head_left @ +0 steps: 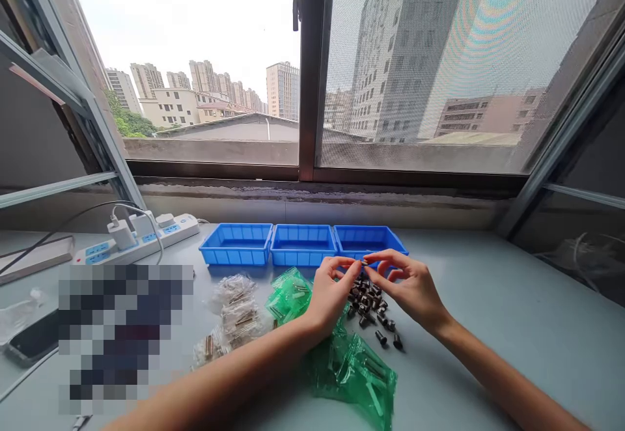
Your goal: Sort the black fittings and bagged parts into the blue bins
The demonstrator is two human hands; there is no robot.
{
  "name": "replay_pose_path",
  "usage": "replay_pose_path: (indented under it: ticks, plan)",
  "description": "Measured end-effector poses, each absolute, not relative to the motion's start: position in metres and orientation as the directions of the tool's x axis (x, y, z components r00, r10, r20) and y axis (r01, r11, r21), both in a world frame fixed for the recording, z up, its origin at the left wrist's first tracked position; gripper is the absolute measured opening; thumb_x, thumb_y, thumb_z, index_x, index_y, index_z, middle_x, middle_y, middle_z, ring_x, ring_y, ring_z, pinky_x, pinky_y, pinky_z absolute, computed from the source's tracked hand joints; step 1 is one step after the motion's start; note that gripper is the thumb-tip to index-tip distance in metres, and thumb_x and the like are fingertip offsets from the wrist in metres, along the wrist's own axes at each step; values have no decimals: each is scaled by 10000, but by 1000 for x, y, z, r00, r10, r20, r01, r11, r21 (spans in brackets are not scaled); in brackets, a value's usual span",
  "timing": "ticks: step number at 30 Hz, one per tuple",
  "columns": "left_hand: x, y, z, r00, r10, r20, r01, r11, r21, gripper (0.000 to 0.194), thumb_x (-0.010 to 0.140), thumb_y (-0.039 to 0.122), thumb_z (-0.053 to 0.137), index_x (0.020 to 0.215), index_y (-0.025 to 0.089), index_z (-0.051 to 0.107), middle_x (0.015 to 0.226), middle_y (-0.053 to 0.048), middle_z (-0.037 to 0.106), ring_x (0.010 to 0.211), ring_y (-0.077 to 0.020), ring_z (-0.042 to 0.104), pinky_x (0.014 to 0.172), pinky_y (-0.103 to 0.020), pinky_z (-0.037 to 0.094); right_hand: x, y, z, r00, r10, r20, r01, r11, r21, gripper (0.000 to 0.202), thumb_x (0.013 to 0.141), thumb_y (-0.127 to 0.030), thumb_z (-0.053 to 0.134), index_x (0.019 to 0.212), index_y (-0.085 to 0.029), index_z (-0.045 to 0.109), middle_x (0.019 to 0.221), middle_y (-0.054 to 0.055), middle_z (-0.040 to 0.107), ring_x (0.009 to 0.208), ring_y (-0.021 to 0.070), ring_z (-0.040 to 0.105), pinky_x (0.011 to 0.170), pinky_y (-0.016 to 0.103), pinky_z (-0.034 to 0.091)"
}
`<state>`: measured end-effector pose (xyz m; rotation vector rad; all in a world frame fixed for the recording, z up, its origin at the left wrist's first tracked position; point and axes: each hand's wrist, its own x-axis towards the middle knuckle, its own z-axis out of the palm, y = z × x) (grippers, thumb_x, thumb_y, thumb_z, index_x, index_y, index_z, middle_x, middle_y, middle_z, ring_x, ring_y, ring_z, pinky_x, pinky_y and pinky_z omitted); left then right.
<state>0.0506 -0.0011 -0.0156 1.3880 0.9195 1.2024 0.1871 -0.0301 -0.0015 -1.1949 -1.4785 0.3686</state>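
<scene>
Nearest the camera, green plastic bags (359,372) lay crumpled at the counter's (488,327) near edge, partly under the left forearm, with long parts sealed inside. Just beyond, toward the far edge, met the two hands above a pile of small dark screws (374,307). Left hand (329,294) came in from the near left, thumb and forefinger pinched shut on a tiny dark piece (362,264). Right hand (413,288) reached in from the near right, fingers (385,263) closed in a pinch on the same small piece, tip to tip with the left. Could not tell whether one piece or two were held there, too small to say. Scattered loose screws beside the pile toward the near edge. Left of the hands, more green bags (288,294) and clear bags (234,314) of parts. Along the far edge, three blue trays (303,249) stood side by side, touching, the rightmost just behind the pinching fingertips. Toward the far left corner sat a white power strip (141,236) with chargers plugged in. At the left edge lay a phone (34,340).
</scene>
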Motion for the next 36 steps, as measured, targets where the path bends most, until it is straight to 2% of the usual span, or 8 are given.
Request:
replay_pose_path:
  ticks: [9, 14, 20, 26, 32, 36]
  plan:
    - [50, -1, -16, 276, 946, 169, -31, -167, 985, 334, 719, 469, 628, 793, 158, 724, 875, -42, 541, 573, -66, 447, 504, -208, 378, 188, -30, -4, 143, 795, 590, 454, 477, -753, 185, 705, -370, 647, 747, -195, 691, 731, 48, 663, 534, 129, 558, 393, 219, 454]
    - [50, -1, -16, 309, 937, 162, -49, -154, 987, 367, 728, 504, 602, 774, 161, 724, 822, -28, 536, 562, -68, 434, 504, -213, 370, 187, -29, -5, 136, 807, 575, 422, 478, -771, 183, 710, -372, 650, 743, -196, 688, 737, 47, 656, 542, 125, 557, 390, 209, 440]
    - [51, 1, -15, 271, 951, 148, -77, -132, 988, 416, 670, 550, 638, 775, 151, 690, 742, -3, 529, 525, -61, 428, 481, -207, 355, 187, -28, -5, 139, 822, 552, 406, 461, -789, 181, 705, -363, 651, 757, -193, 684, 753, 48, 660, 547, 122, 550, 386, 203, 429]
    - [52, 0, -13, 263, 957, 124, -110, -98, 989, 479, 625, 602, 646, 759, 142, 630, 602, 32, 494, 487, -64, 426, 449, -194, 331, 187, -27, -9, 143, 859, 492, 416, 399, -817, 207, 696, -357, 638, 789, -180, 694, 645, 37, 640, 516, 121, 527, 391, 207, 421]
    - [52, 0, -14, 268, 955, 124, -100, -100, 990, 473, 630, 601, 641, 756, 147, 599, 586, 42, 495, 468, -57, 406, 443, -192, 315, 183, -27, -12, 135, 872, 471, 370, 397, -840, 276, 654, -344, 658, 878, -183, 651, 725, 39, 657, 514, 115, 544, 386, 201, 424]
    - [52, 1, -14, 280, 953, 118, -79, -99, 992, 463, 663, 607, 606, 755, 153, 605, 590, 41, 479, 494, -71, 432, 462, -198, 332, 181, -27, -11, 142, 875, 463, 371, 386, -844, 260, 684, -348, 615, 879, -179, 649, 745, 37, 639, 516, 108, 546, 397, 204, 433]
